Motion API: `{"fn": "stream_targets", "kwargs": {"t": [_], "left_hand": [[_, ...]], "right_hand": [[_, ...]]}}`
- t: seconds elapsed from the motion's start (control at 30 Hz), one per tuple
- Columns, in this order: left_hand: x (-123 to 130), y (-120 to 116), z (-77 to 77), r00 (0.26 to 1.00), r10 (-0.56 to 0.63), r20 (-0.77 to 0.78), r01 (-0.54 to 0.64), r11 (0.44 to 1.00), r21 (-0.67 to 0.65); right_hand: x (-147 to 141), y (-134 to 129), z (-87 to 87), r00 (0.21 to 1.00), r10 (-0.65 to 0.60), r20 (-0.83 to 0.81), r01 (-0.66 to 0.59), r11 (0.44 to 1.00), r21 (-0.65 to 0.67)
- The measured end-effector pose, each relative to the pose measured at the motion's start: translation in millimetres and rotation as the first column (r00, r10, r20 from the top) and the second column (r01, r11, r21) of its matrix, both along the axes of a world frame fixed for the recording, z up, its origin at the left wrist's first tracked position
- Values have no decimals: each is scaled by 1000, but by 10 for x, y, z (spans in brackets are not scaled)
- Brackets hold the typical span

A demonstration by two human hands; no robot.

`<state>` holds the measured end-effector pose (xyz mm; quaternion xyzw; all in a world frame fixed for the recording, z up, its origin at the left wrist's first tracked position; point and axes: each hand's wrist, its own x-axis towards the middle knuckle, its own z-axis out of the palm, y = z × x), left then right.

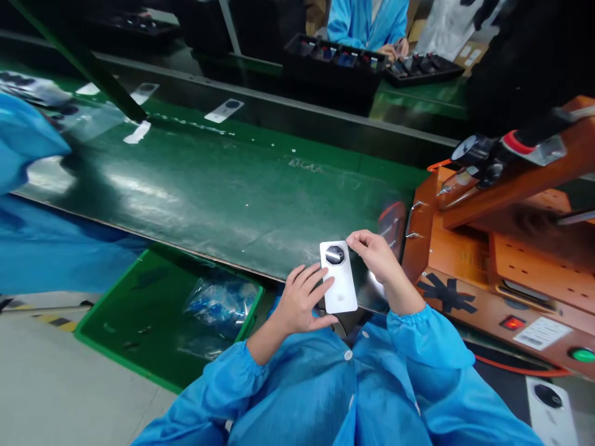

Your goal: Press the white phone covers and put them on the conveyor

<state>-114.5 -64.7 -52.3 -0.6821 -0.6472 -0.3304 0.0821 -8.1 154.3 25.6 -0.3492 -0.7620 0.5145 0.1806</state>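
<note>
A white phone point(341, 288) with a large dark round camera area faces back side up at the near edge of the green bench. Whether it is a whole phone or only a back cover I cannot tell. My left hand point(302, 300) has its fingers along the phone's left side and its thumb by the bottom edge, steadying it. At the top right corner, my right hand point(374, 254) pinches with thumb and forefinger. Anything thin between those fingertips is too small to make out.
An orange machine point(465, 260) with a gauge and lever stands at right, another white phone point(551, 412) below it. A green crate point(139, 365) holds plastic bags. More white phones point(225, 110) lie along the far strip. A co-worker's blue sleeve point(28, 142) is at left.
</note>
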Motion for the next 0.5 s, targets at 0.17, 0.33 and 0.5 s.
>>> {"fn": "stream_targets", "kwargs": {"t": [0.17, 0.33, 0.5], "left_hand": [[13, 16, -170, 998, 62, -26, -62, 998, 1], [58, 24, -257, 996, 91, -1, -91, 996, -2], [45, 14, -295, 996, 85, 9, -85, 996, -29]], "right_hand": [[-75, 54, 32, 969, 169, 180, -187, 978, 87], [-139, 68, 23, 934, 232, 272, -268, 958, 104], [-173, 68, 55, 916, 251, 313, -299, 947, 115]]}}
